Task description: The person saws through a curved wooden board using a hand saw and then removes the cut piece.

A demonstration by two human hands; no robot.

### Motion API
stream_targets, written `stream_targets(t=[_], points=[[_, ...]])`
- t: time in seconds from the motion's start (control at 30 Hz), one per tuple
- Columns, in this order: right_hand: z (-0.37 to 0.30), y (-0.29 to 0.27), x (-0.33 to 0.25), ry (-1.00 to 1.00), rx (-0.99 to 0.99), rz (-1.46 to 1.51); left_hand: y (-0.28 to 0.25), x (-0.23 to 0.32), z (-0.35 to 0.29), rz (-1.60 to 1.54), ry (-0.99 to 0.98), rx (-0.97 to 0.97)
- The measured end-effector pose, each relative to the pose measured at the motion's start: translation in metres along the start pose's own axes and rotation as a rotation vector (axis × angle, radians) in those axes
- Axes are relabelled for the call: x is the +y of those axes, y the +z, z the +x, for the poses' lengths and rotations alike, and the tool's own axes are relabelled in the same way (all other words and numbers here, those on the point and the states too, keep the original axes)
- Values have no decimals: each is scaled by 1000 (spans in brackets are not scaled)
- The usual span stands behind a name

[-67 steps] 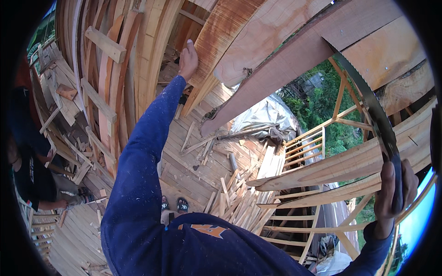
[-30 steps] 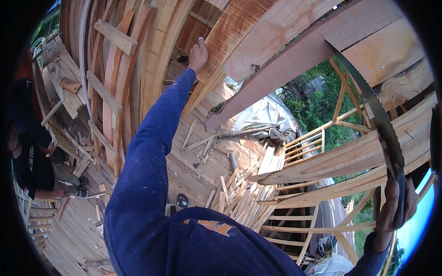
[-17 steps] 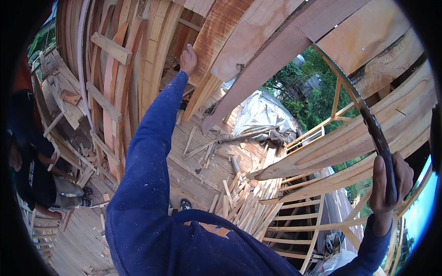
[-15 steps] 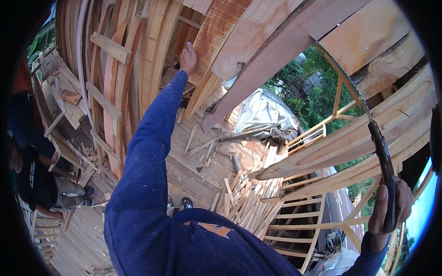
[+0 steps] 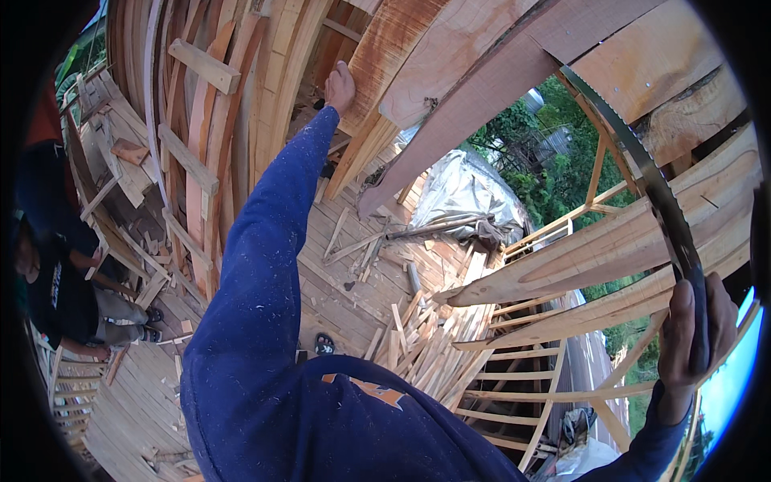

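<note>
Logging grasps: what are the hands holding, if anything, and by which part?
Right hand: saw, by its dark handle. Left hand: at the edge of a brown-stained plank; can't tell if it grips.

The left arm, in a loose, dust-flecked dark blue fabric sleeve, reaches far forward; its bare left hand seems curled, though some fingers are hidden. The bare right hand grips firmly, wrist upright above the dark-sleeved right forearm.
</note>
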State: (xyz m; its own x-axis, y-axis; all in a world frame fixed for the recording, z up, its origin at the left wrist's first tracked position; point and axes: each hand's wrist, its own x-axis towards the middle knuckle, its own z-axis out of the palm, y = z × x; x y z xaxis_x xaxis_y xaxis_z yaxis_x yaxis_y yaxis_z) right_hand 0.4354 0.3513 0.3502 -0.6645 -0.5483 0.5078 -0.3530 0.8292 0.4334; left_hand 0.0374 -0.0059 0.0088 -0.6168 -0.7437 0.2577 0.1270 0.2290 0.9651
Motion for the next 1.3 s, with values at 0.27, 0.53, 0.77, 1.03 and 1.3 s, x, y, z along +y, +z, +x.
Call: stream_targets(t=[0.27, 0.53, 0.77, 1.03, 1.3], points=[[99, 58, 10, -105, 280, 351, 9, 36, -7, -73, -16, -37], [88, 76, -13, -149, 194, 379, 11, 1, 10, -27, 72, -48], [66, 86, 6, -301, 665, 222, 17, 8, 16, -86, 67, -74], [-70, 203, -29, -50, 828, 918, 29, 13, 2, -327, 121, -172], [-382, 558, -146, 739, -958, 1406, 48, -9, 9, -334, 117, -253]])
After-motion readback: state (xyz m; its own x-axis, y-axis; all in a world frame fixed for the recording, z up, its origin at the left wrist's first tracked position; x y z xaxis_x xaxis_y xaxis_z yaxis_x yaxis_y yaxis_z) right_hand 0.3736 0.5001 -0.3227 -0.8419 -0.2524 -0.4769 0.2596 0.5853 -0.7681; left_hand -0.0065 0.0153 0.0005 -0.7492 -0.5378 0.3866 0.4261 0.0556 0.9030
